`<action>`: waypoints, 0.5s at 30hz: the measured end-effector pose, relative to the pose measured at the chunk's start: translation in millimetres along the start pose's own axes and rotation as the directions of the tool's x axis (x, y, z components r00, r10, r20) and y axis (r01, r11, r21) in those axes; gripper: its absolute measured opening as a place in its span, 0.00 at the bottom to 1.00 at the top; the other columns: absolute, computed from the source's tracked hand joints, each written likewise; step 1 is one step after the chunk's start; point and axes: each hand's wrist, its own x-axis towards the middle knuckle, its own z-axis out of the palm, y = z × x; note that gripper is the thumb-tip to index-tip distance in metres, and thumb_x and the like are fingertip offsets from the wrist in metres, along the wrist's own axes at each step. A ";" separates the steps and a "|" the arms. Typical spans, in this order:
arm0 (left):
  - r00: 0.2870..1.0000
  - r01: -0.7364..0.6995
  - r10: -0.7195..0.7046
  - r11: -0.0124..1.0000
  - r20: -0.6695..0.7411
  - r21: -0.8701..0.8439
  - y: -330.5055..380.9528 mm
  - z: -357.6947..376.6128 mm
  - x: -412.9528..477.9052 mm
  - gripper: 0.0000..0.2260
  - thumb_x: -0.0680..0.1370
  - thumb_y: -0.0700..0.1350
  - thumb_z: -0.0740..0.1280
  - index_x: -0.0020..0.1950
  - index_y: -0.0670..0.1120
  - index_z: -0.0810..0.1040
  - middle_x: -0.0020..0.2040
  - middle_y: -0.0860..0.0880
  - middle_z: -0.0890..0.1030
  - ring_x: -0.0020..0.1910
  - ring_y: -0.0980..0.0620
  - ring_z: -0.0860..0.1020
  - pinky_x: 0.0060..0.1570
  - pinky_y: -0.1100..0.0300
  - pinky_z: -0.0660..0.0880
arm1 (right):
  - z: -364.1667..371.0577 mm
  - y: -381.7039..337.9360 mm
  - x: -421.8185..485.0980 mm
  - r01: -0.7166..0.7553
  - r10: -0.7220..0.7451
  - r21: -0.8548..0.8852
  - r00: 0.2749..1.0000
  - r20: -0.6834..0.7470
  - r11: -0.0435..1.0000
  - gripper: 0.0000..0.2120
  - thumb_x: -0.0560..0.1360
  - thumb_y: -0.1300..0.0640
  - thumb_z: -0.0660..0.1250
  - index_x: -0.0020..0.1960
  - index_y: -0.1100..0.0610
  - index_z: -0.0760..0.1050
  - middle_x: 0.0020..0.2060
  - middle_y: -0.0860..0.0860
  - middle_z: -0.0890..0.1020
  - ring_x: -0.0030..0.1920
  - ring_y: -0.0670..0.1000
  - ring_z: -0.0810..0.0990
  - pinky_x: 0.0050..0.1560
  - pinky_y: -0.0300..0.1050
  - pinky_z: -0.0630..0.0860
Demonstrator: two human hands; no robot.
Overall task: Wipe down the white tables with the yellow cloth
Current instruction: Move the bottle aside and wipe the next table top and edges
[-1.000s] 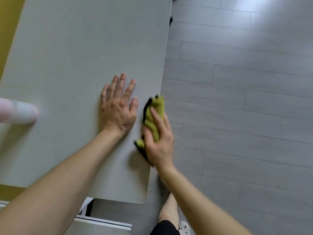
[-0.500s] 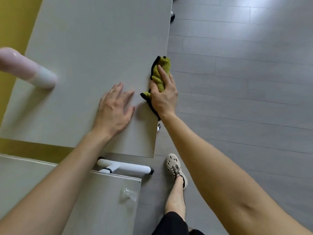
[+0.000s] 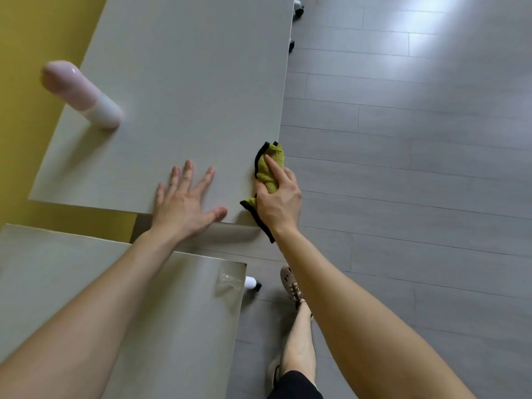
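My right hand (image 3: 277,201) gripping the yellow cloth (image 3: 270,168) at the right edge of the white table (image 3: 187,82), left hand (image 3: 184,203) flat beside it, fingers spread, blurred pink bottle (image 3: 83,96), I think, far left.

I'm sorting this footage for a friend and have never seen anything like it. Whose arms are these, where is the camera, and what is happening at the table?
There is no machine here. The arms belong to a person who wears one wide-angle camera on the head, so you look forward and down as that person does. The left hand rests on the white table with its fingers spread. The right hand grips a bunched yellow cloth with a black hem at the table's right edge, close to its near corner. A pink-and-white container stands further back on the left of that table. A second table lies nearer, under the left forearm. Below are the grey floor and the person's shoe.
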 end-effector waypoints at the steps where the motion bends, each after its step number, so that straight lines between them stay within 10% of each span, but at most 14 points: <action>1: 1.000 0.003 -0.003 1.000 0.004 0.000 0.9 0.0 -0.6 0.45 0.79 0.74 0.62 0.87 0.67 0.38 0.88 0.50 0.33 0.88 0.44 0.35 0.86 0.37 0.43 | -1.3 2.4 -7.0 0.014 -0.014 -0.020 1.000 0.021 1.000 0.28 0.80 0.54 0.72 0.77 0.35 0.75 0.72 0.46 0.77 0.67 0.51 0.79 0.69 0.52 0.79; 6: 0.999 0.019 -0.019 1.000 0.038 0.002 4.0 0.1 5.7 0.44 0.81 0.73 0.62 0.87 0.67 0.36 0.88 0.50 0.32 0.88 0.43 0.34 0.86 0.36 0.41 | -59.6 43.6 -76.2 0.135 -0.066 -0.196 0.944 0.323 0.971 0.30 0.79 0.55 0.73 0.76 0.32 0.75 0.59 0.43 0.81 0.55 0.50 0.82 0.58 0.47 0.81; 10: 0.998 0.019 -0.020 1.000 0.060 0.013 3.4 4.6 13.2 0.45 0.81 0.74 0.62 0.87 0.66 0.36 0.88 0.49 0.31 0.88 0.43 0.34 0.86 0.36 0.42 | -119.0 27.4 -67.4 -0.116 0.149 -0.123 0.939 0.310 0.986 0.40 0.74 0.54 0.79 0.81 0.38 0.67 0.61 0.43 0.83 0.59 0.49 0.84 0.59 0.43 0.77; 15: 0.996 0.054 -0.057 0.998 0.069 0.041 3.9 2.9 17.5 0.46 0.80 0.74 0.63 0.87 0.66 0.37 0.89 0.48 0.33 0.88 0.42 0.37 0.86 0.37 0.46 | -165.2 -30.7 -33.6 -0.094 0.105 -0.053 0.950 0.293 0.994 0.21 0.72 0.49 0.82 0.63 0.44 0.81 0.56 0.46 0.83 0.52 0.41 0.83 0.50 0.35 0.79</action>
